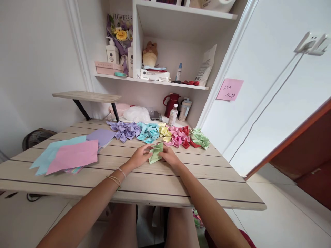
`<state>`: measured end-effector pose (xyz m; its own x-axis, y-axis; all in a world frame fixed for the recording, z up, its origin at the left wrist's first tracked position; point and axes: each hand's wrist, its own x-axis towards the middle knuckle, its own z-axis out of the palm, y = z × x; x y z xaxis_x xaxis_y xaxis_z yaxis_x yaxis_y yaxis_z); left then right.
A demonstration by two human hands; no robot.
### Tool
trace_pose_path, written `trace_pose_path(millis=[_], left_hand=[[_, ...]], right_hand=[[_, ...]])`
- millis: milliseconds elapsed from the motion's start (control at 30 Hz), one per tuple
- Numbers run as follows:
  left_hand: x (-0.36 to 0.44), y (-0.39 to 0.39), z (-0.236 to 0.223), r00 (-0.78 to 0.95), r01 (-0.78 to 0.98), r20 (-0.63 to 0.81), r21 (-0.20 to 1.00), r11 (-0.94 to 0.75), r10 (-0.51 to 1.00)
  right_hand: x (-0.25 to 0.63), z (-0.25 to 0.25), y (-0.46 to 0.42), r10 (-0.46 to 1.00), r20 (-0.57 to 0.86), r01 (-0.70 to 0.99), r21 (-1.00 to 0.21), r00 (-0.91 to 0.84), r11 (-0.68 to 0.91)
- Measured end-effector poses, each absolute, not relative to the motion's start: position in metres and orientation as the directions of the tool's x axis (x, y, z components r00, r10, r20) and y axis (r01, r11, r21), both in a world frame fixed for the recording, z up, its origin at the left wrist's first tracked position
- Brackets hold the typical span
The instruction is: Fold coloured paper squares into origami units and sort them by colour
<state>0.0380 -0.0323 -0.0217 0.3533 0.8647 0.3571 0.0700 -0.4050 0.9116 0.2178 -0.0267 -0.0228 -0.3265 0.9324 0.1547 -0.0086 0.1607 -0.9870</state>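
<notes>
Between my two hands is a partly folded sheet of green paper (pixel 156 153), held just above the slatted table. My left hand (pixel 141 155) grips its left edge with fingers closed, and bracelets circle that wrist. On the opposite edge, my right hand (pixel 169 155) pinches the same paper, its fingertips partly hidden behind it. Just beyond lie heaps of folded paper pieces: purple (pixel 126 131), blue (pixel 148 132), yellow (pixel 164 131), pink (pixel 177 136) and green (pixel 200 138), with some red ones beside the pink.
Flat sheets lie at the left: pink (pixel 74 156), light blue (pixel 49 155) and purple (pixel 100 137). A small raised shelf (pixel 86 96) stands behind them. At the back are a bottle (pixel 173 116), a red jug (pixel 171 104) and a tumbler (pixel 185 109). The table's front edge (pixel 165 202) is near my legs.
</notes>
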Motion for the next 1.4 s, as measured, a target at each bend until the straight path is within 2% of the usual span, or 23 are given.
trace_pose_path(millis=[67, 167, 300, 400, 600, 733, 867, 967, 1067, 1233, 1400], left_hand=[[0.039, -0.036, -0.018, 0.356, 0.154, 0.437, 0.844, -0.513, 0.826], [0.040, -0.043, -0.013, 0.398, 0.251, 0.455, 0.781, -0.572, 0.797], [0.040, -0.046, -0.010, 0.398, 0.285, 0.444, 0.772, -0.568, 0.803], [0.040, -0.042, -0.012, 0.373, 0.275, 0.420, 0.801, -0.531, 0.827], [0.038, -0.038, -0.016, 0.407, 0.132, 0.274, 0.926, -0.353, 0.871], [0.039, -0.037, -0.016, 0.412, -0.023, 0.220, 0.973, -0.231, 0.884], [0.038, -0.031, -0.017, 0.289, -0.125, 0.200, 0.977, -0.171, 0.936], [0.035, -0.027, -0.016, 0.161, -0.159, 0.192, 0.973, -0.167, 0.968], [0.033, -0.028, -0.013, 0.138, -0.166, 0.160, 0.977, -0.137, 0.977], [0.032, -0.032, -0.010, 0.318, -0.210, 0.109, 0.977, -0.042, 0.942], [0.030, -0.030, -0.012, 0.261, -0.213, 0.115, 0.975, -0.059, 0.958]], right_hand=[[0.217, -0.025, -0.026, 0.956, 0.160, 0.059, -0.982, -0.247, 0.179], [0.216, -0.028, -0.026, 0.964, 0.223, 0.159, -0.956, -0.141, 0.245], [0.216, -0.029, -0.027, 0.943, 0.328, 0.283, -0.900, -0.058, 0.331], [0.216, -0.029, -0.027, 0.939, 0.343, 0.326, -0.886, -0.019, 0.330], [0.215, -0.028, -0.026, 0.969, 0.218, 0.054, -0.973, -0.117, 0.226], [0.215, -0.027, -0.026, 0.973, 0.199, -0.027, -0.980, -0.118, 0.197], [0.216, -0.022, -0.025, 0.974, 0.204, -0.177, -0.967, -0.102, 0.184], [0.219, -0.016, -0.026, 0.969, 0.186, -0.255, -0.957, -0.163, 0.141], [0.223, -0.013, -0.030, 0.954, 0.155, -0.233, -0.968, -0.257, 0.094], [0.227, -0.010, -0.031, 0.942, 0.144, -0.135, -0.985, -0.303, 0.107], [0.230, -0.007, -0.030, 0.925, 0.130, -0.119, -0.988, -0.357, 0.093]])
